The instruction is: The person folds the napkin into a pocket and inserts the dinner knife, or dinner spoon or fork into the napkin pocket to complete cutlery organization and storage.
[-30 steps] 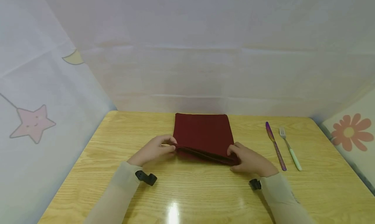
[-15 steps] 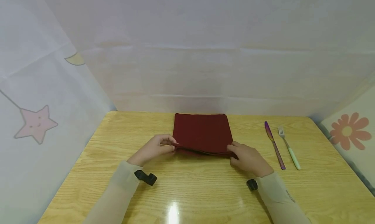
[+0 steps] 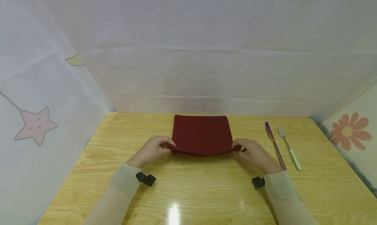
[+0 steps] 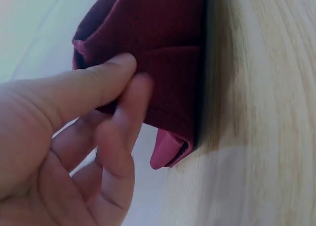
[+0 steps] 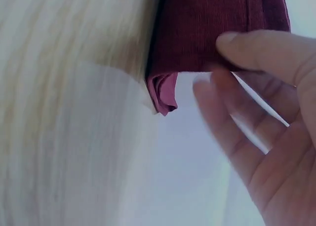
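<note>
A dark red folded cloth (image 3: 201,133) lies toward the back of the table, its front edge lifted and sagging in the middle. My left hand (image 3: 153,149) pinches the near left corner between thumb and fingers. At the near right corner, my right hand (image 3: 251,153) pinches the same edge. In the left wrist view, the thumb of the left hand (image 4: 84,112) presses on the cloth (image 4: 168,77), and lower layers show beneath. In the right wrist view, the right hand (image 5: 266,97) has its thumb on the outer face of the cloth (image 5: 197,28), whose folded layers hang at the end.
To the right on the wooden table (image 3: 188,192) lie a purple table knife (image 3: 276,146) and a fork (image 3: 290,148) with a pale green handle, side by side. A pale sheet (image 3: 188,71) hangs behind the table's back edge.
The cloth's front edge has come up flatter, and the gap between its layers has narrowed. My right hand has shifted its grip at the right corner; the left hand stays almost in place.
</note>
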Tool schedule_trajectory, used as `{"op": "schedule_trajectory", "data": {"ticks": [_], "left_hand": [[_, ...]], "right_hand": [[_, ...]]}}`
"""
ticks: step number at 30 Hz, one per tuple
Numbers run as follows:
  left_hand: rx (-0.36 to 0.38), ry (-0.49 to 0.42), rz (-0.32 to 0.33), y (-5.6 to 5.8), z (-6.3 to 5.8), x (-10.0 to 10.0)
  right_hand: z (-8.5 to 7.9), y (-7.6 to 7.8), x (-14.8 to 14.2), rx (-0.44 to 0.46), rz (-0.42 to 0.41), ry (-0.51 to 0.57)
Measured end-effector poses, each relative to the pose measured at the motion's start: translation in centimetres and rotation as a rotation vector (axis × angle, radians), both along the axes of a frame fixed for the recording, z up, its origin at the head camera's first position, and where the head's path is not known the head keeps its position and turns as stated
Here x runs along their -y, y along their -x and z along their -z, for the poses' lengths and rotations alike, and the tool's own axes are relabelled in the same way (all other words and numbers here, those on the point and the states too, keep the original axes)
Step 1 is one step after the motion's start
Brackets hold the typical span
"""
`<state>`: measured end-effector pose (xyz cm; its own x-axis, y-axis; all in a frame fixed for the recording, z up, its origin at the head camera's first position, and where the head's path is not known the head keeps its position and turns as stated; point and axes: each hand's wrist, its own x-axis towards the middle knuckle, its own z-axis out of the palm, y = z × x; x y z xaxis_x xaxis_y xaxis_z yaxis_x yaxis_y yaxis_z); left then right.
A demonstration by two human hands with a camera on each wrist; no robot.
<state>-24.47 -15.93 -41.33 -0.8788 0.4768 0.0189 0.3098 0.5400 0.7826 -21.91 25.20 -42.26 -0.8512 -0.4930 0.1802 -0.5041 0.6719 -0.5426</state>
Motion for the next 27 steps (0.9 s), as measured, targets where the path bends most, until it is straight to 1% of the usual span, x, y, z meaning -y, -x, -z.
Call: {"op": "schedule_trajectory", "data": {"ticks": [3,5,6,8,10,12,13,17,20,23,27], "left_hand": [[-0.014,0.0,0.025,0.2,0.2,0.3],[-0.003,-0.03,0.06,0.4,0.3,0.5],[0.015,-0.057,0.084,0.5,0.4,0.6],[0.078,-0.114,0.114,0.7,0.5,0.7],[0.141,-0.153,0.122,0.7,0.5,0.7],[0.193,-0.176,0.104,0.8,0.5,0.7],[0.214,-0.179,0.08,0.8,0.6,0.7],[0.274,-0.19,-0.02,0.8,0.8,0.5],[0.31,-0.196,-0.08,0.9,1.3,0.4],[0.317,-0.182,-0.1,0.9,1.7,0.4],[0.347,-0.169,-0.113,0.9,2.2,0.2]], "right_hand": [[0.2,0.2,-0.3,-0.015,0.005,0.019],[0.2,0.3,-0.5,0.012,0.011,0.064],[0.3,0.3,-0.6,0.033,0.014,0.095],[0.4,0.3,-0.8,0.086,0.02,0.153],[0.5,0.4,-0.9,0.165,0.024,0.207],[0.7,0.3,-1.0,0.236,0.049,0.231],[0.8,0.3,-1.0,0.265,0.066,0.238],[1.4,0.7,-0.7,0.313,0.099,0.281],[1.9,1.2,-0.2,0.344,0.092,0.343],[2.3,1.6,0.2,0.4,0.125,0.378],[2.6,1.9,0.4,0.435,0.188,0.36]]}}
